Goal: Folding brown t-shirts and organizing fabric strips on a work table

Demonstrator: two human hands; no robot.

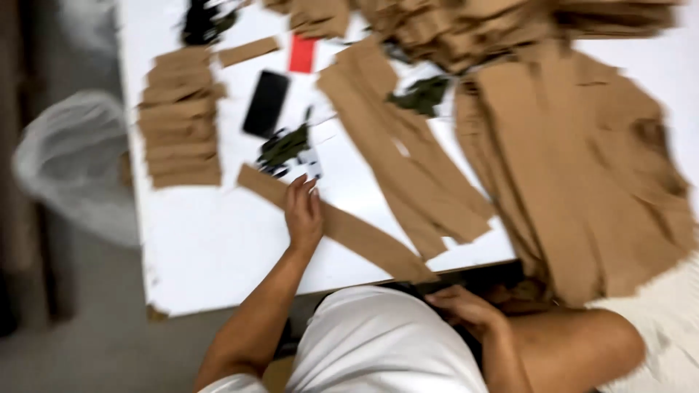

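A: Nearest the lens is the lap in white cloth point(378, 342), and the right hand point(466, 309) rests at its edge, just under the table rim. Fingers curl loosely; whether it grips anything I cannot tell, the frame is blurred there.

B: And the left hand point(303, 212)?

A: Laid flat, fingers stretched and nearly together, pressing down on 1 long tan strip point(342, 227). It holds nothing closed in the palm.

B: How does that strip run?

A: Its long axis goes diagonally, from upper left near the dark scraps point(282, 148) down to the right, ending at the table edge close to the right hand. The left hand sits on the upper third, so it is the nearer hand.

B: The surface?

A: A white table point(196, 247), with a stack of short tan pieces point(180, 116), a black phone point(266, 103), a red card point(302, 54) and large tan sheets point(582, 167). A clear plastic bag point(69, 164) hangs beside it over grey floor.
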